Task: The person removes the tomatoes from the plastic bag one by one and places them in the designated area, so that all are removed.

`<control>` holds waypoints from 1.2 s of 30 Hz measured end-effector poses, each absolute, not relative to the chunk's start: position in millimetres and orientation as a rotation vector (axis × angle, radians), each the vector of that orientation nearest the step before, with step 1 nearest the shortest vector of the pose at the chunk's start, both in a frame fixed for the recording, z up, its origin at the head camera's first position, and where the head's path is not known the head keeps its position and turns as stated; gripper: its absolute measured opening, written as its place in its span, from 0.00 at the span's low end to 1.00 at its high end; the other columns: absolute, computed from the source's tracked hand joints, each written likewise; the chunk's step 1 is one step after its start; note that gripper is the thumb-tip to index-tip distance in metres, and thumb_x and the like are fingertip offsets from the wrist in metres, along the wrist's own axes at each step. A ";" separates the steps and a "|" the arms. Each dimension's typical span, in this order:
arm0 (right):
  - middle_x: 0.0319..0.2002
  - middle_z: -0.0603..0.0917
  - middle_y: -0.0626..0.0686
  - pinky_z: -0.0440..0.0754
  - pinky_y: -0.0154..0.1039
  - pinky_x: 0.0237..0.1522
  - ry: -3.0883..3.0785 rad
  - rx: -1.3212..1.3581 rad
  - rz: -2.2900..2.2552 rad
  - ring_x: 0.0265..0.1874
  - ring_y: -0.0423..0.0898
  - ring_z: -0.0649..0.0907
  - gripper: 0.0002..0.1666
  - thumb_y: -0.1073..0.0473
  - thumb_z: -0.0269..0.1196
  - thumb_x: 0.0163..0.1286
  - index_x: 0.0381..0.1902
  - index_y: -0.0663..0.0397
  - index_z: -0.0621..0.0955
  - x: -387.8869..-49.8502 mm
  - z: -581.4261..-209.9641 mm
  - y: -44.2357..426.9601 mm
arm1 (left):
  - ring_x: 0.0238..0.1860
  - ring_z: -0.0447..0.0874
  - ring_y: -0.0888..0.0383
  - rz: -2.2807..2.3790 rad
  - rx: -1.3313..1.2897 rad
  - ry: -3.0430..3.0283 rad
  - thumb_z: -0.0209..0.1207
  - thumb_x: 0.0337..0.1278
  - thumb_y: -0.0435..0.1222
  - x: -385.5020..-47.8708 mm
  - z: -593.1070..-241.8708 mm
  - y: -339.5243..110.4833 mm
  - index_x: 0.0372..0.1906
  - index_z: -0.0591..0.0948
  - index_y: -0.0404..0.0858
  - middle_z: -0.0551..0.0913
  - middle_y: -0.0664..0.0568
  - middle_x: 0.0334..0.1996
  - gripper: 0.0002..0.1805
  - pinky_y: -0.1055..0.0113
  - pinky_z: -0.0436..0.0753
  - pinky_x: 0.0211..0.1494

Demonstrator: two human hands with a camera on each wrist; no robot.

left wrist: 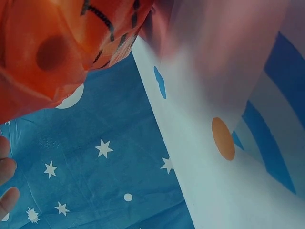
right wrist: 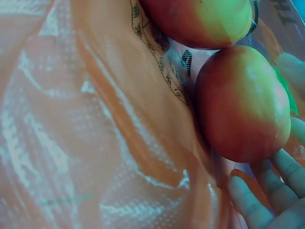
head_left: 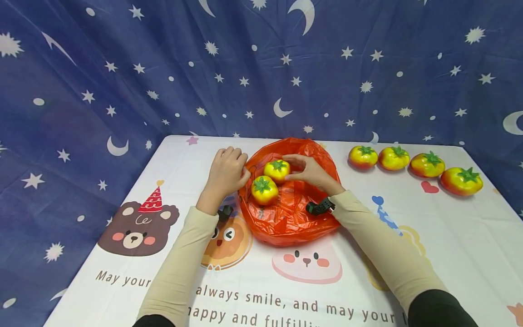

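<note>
In the head view we see the red bag (head_left: pixel 300 234) gaping on the counter (head_left: pixel 470 236), with the near tomato (head_left: pixel 264 191) and the far tomato (head_left: pixel 277 171) inside it, toward its left side. Our left hand (head_left: pixel 226 175) has its fingers curled and pinches the bag's left rim, while our right hand (head_left: pixel 312 173) reaches in over the right side, fingers spread and loosely curved about the far tomato. Only this view gives us the row (head_left: pixel 426 165) of four more tomatoes at the back right of the counter, the bear print (head_left: pixel 136 231) at the left and the black strap (head_left: pixel 320 207) on the right wrist. The right wrist view brings us close: the two tomatoes lie side by side, red low down and yellow-green higher up, with fingertips at the edge of one, parted from each other, and a leaf (right wrist: pixel 287 90) peeping past it. It also shows us printing along the plastic. The left wrist view looks at the bag's outside, with black lettering (left wrist: pixel 102 21), the blue cloth (left wrist: pixel 105 129) beyond the counter's edge and a blurred patch of skin; whose fingertips (left wrist: pixel 7 167) stand at its left border, we cannot tell.
</note>
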State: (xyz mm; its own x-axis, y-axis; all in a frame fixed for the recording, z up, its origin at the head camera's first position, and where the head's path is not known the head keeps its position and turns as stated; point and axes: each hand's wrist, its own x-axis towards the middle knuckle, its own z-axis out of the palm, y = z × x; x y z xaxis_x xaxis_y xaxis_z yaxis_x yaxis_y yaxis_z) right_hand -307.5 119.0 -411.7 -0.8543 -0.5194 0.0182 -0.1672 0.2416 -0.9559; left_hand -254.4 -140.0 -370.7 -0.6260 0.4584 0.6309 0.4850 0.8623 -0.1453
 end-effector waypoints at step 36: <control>0.63 0.72 0.62 0.75 0.42 0.58 2.202 -0.551 -1.709 0.63 0.57 0.73 0.34 0.69 0.65 0.56 0.62 0.62 0.70 -307.3 -420.0 119.4 | 0.29 0.73 0.48 -0.049 -0.670 -2.327 0.53 0.42 0.34 -256.3 -372.0 -141.7 0.23 0.75 0.36 0.73 0.47 0.21 0.05 0.56 0.72 0.39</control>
